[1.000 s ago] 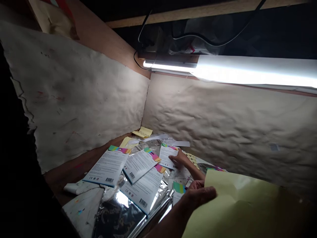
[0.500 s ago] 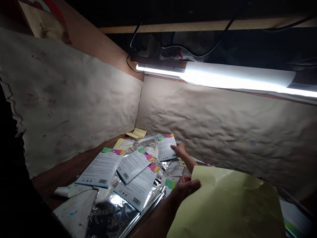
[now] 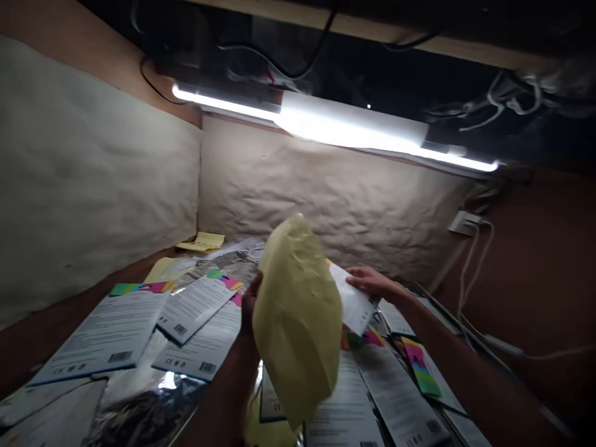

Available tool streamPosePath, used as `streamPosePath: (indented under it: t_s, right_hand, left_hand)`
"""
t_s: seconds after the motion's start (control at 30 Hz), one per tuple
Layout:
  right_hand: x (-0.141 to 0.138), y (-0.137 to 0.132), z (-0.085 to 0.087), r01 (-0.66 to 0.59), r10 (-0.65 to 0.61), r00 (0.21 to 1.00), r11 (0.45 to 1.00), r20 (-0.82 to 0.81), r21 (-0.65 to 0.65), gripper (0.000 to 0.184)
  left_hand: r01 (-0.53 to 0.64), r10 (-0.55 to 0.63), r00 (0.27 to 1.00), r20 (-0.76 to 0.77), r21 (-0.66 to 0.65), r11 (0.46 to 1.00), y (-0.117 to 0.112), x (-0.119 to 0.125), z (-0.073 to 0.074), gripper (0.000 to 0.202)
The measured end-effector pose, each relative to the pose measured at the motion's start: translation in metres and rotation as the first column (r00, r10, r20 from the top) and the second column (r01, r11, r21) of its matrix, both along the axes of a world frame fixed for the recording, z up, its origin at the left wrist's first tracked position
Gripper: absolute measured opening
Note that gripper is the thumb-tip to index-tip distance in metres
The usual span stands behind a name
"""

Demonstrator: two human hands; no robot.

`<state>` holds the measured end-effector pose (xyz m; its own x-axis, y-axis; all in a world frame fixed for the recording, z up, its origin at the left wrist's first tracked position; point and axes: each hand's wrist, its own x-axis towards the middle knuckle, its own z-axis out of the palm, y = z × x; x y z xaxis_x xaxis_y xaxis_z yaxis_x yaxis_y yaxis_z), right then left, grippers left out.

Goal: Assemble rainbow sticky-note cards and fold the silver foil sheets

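Observation:
My left hand (image 3: 250, 303) is closed on the left edge of a yellow paper envelope (image 3: 298, 323), which bulges upright in front of me and is a little blurred. My right hand (image 3: 372, 281) pinches a flat white printed packet (image 3: 354, 303) by its upper right side. The left part of that packet is hidden behind the envelope. Left of my left arm lie more white packets with rainbow-coloured tops, one flat packet (image 3: 102, 329) and two overlapping ones, the upper packet (image 3: 198, 307) partly covering the other.
Silvery film (image 3: 149, 397) lies under the packets. Several more packets (image 3: 395, 385) spread below my right arm. Folded yellow paper (image 3: 202, 241) lies at the back left. A lit tube lamp (image 3: 223, 105) hangs above the paper-covered back wall. White cords (image 3: 468, 279) run down at right from a socket (image 3: 464, 222).
The view has swung right. My right hand has brought the white packet from the back of the pile to beside the envelope. The yellow envelope has turned upright and bulges more.

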<state>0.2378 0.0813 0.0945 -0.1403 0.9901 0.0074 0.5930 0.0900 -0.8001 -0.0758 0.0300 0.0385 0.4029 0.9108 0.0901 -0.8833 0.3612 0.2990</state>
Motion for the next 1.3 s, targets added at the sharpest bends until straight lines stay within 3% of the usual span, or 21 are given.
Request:
streamPosePath:
  t_s: [0.13,0.27,0.4,0.5,0.6,0.7,0.8,0.9,1.0,1.3]
  right_hand:
    - [0.054,-0.067,-0.018,-0.019,0.028,0.997,0.991,0.065,-0.136,0.049]
    - [0.075,-0.091,-0.040,-0.019,0.030,0.994,0.993,0.101,-0.116,0.053]
    - [0.067,-0.088,-0.049,0.072,-0.073,0.997,0.995,0.021,0.063,0.053]
    - [0.042,-0.074,-0.051,0.048,-0.034,0.992,0.993,-0.125,0.107,0.067]
    - [0.010,-0.058,-0.055,-0.001,0.022,0.963,0.997,-0.267,0.079,0.081]
    - [-0.015,-0.047,-0.060,-0.103,0.099,0.928,0.995,-0.358,0.009,0.080]
    - [-0.028,-0.044,-0.061,-0.242,0.188,0.837,0.970,-0.514,-0.038,0.074]
    - [-0.033,-0.044,-0.057,-0.301,0.198,0.735,0.952,-0.649,-0.050,0.070]
    - [-0.035,-0.045,-0.053,-0.293,0.194,0.732,0.955,-0.653,-0.045,0.072]
    - [-0.034,-0.043,-0.051,-0.172,0.103,0.817,0.982,-0.567,-0.071,0.076]
  left_hand:
    - [-0.056,0.055,0.998,-0.018,-0.110,0.992,0.006,0.004,-0.003,0.044]
    - [-0.089,0.058,0.984,-0.169,-0.185,0.979,0.005,0.018,-0.009,0.040]
    - [-0.178,0.110,0.945,-0.307,-0.203,0.963,0.003,0.028,-0.009,0.040]
    - [-0.167,0.075,0.923,-0.378,-0.217,0.962,0.002,0.033,-0.010,0.037]
    - [-0.129,0.026,0.908,-0.417,-0.221,0.967,0.001,0.037,-0.014,0.033]
    - [-0.123,0.017,0.894,-0.447,-0.209,0.970,0.000,0.039,-0.018,0.030]
    - [-0.105,0.007,0.886,-0.464,-0.185,0.977,-0.004,0.042,-0.020,0.034]
    - [-0.005,-0.047,0.865,-0.499,-0.103,0.995,-0.010,0.047,-0.021,0.045]
    - [0.033,-0.041,0.829,-0.558,-0.026,0.999,-0.015,0.052,-0.022,0.049]
    - [-0.113,0.093,0.756,-0.648,0.011,0.994,-0.015,0.058,-0.026,0.041]
